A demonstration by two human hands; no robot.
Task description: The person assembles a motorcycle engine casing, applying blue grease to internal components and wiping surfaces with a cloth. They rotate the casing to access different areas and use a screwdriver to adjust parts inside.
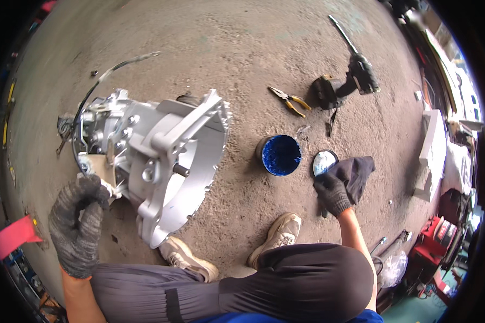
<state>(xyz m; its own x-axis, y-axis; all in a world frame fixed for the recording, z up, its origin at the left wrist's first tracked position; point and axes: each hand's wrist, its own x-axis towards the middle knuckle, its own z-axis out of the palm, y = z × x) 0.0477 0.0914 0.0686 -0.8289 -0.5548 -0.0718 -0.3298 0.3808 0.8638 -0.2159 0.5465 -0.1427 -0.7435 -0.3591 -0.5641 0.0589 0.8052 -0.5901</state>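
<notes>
Both my hands wear dark grey knit gloves. My left hand (pixel 78 226) is curled, its fingertips at the near left side of a silver gearbox (pixel 161 140) lying on the floor. What those fingers grip, if anything, is hidden. A black cable (pixel 81 121) arches from there over the gearbox's far end. On the right, my right hand (pixel 333 195) is closed on a dark cloth (pixel 358 175), just below a round lid (pixel 325 161) with a whitish, blue-tinged face. Left of the lid stands an open tub of blue grease (pixel 281 155).
Beyond the tub lie yellow-handled pliers (pixel 292 102) and a black cordless driver (pixel 355 78) with a long shaft. My shoes (pixel 277 237) are close to the gearbox and tub. A white block (pixel 432 156) and a red toolbox (pixel 436 239) line the right; a red part (pixel 17 237) sits far left.
</notes>
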